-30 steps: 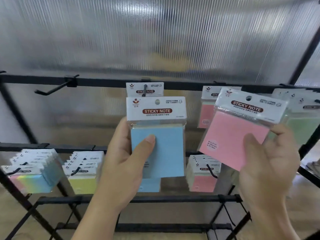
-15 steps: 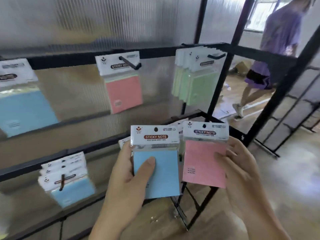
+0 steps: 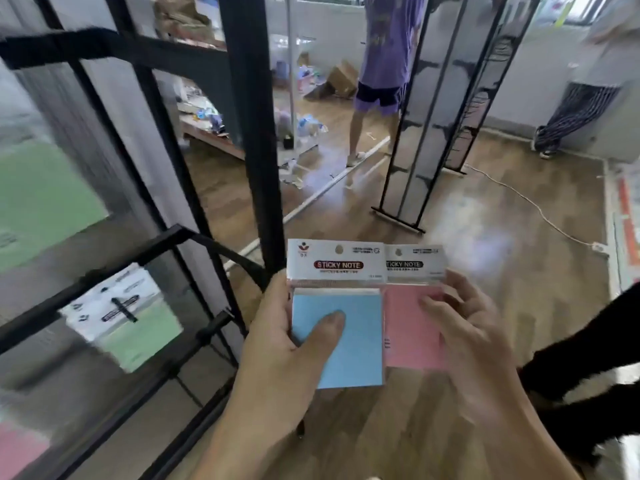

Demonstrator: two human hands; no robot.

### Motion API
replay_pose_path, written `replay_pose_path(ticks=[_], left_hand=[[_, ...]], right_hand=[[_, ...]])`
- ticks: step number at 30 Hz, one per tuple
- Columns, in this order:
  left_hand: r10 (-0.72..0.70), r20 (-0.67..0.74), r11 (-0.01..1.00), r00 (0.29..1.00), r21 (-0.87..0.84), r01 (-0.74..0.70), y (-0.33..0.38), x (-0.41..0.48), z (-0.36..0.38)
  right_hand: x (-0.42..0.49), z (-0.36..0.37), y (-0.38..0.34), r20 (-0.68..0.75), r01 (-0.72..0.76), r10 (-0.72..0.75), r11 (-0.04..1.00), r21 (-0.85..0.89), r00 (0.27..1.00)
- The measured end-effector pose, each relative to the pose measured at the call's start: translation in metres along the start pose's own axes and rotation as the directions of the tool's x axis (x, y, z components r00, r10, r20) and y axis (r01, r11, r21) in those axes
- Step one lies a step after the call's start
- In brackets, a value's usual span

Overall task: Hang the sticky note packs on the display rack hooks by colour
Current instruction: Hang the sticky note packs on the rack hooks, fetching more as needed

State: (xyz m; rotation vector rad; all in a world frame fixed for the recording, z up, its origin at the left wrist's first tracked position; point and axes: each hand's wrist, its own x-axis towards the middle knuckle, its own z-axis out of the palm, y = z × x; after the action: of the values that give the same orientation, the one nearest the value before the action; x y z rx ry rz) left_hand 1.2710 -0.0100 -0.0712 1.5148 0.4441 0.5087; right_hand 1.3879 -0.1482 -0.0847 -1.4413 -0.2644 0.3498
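Observation:
My left hand (image 3: 277, 344) grips a blue sticky note pack (image 3: 349, 341), thumb on its front. My right hand (image 3: 474, 337) holds a pink sticky note pack (image 3: 408, 327) whose left edge is tucked behind the blue one. Both packs are low in the middle of the view, over the wooden floor, to the right of the black display rack (image 3: 249, 133). Green sticky note packs (image 3: 121, 323) hang on a lower hook at the left, blurred. A larger green blur (image 3: 41, 199) sits higher at the far left, and a pink blur (image 3: 20, 448) at the bottom left corner.
A second black rack frame (image 3: 426, 133) stands on the floor beyond. A person in purple (image 3: 384, 64) stands behind it and another person (image 3: 588, 81) at the far right. A white cable (image 3: 530, 202) lies on the floor. A dark limb (image 3: 588, 355) reaches in from the right.
The view has swung right, away from the rack hooks, onto the open floor. Both hands lowered the packs and brought them together; the pink pack now sits partly behind the blue one.

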Motion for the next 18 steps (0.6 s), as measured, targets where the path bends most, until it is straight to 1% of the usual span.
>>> replay_pose_path(ticks=[6,11,18], left_hand=[[0.023,0.097,1.0,0.995,-0.007,-0.023,-0.013,0.077,0.091],[-0.001,0.158,1.0,0.987,0.004,0.0,-0.021,0.138,0.152],[-0.026,0.192,1.0,0.981,0.012,0.024,-0.045,0.241,0.222]], right_hand=[[0.072,-0.079,-0.003,-0.111,-0.026,0.027,1.0,0.008,0.993],[0.127,-0.13,-0.011,-0.196,-0.025,0.023,1.0,-0.004,0.98],[0.217,-0.186,-0.01,-0.312,-0.031,0.034,0.999,0.014,0.95]])
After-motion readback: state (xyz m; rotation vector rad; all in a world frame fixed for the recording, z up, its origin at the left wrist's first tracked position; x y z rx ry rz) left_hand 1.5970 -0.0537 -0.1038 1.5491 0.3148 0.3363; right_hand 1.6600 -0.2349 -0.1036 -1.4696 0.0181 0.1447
